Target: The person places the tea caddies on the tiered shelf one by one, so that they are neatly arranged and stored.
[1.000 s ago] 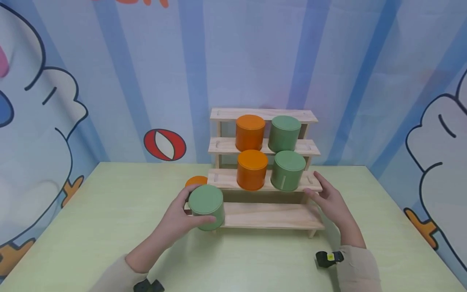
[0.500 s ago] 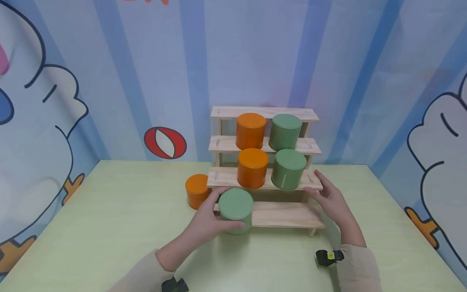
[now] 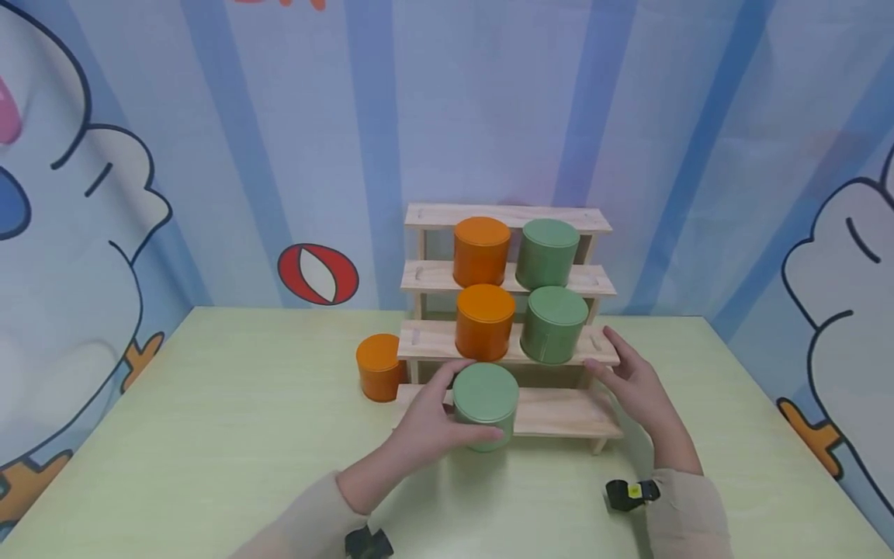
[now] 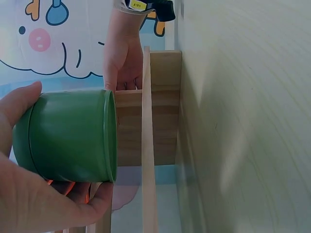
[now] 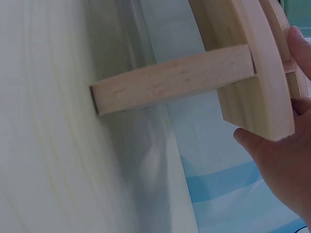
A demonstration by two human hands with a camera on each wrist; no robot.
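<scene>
My left hand [image 3: 434, 423] grips a lidded green canister [image 3: 485, 396] by its sides, thumb in front and fingers behind. In the left wrist view the canister [image 4: 70, 136] is held above the bottom board [image 4: 148, 121] of a stepped wooden shelf rack. My right hand [image 3: 632, 380] holds the right end of the rack's second-lowest board [image 3: 436, 341], thumb at the front edge and a finger at the back. Two orange canisters [image 3: 484, 322] and two green canisters [image 3: 554, 324] stand in pairs on the middle two boards.
Another orange canister [image 3: 379, 368] stands on the pale table [image 3: 265, 404], just left of the rack. The rack's top board [image 3: 508, 217] is close to a blue striped backdrop [image 3: 475, 101] with cartoon figures.
My left hand has carried the green canister rightward, from the rack's left end to in front of the bottom board. The orange canister on the table has come into full view. My right hand stays put.
</scene>
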